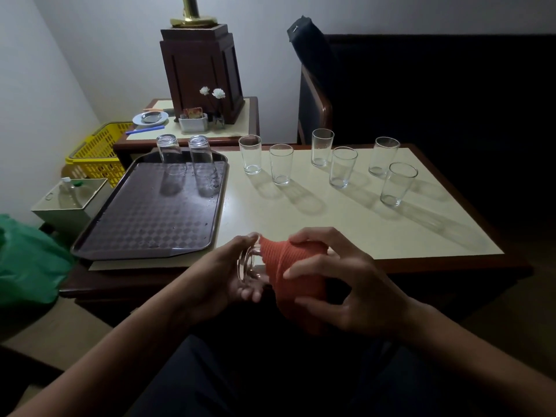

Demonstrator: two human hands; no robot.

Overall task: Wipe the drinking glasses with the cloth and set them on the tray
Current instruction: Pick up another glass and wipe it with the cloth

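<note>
My left hand (224, 273) grips the base of a clear drinking glass (249, 264) lying sideways over the table's front edge. An orange cloth (290, 272) wraps the rest of that glass, and my right hand (346, 284) clasps the cloth around it. The dark patterned tray (150, 218) lies on the left of the table with two glasses (170, 156) (203, 158) upside down at its far end. Several upright glasses (281, 164) stand on the cream tabletop to the right of the tray.
A side table behind holds a dark wooden lamp base (204, 70), a plate (150, 118) and a small white holder. A yellow basket (99, 152), a metal box (69, 200) and a green bag (27, 260) sit at the left. A dark chair (313, 109) stands behind the table.
</note>
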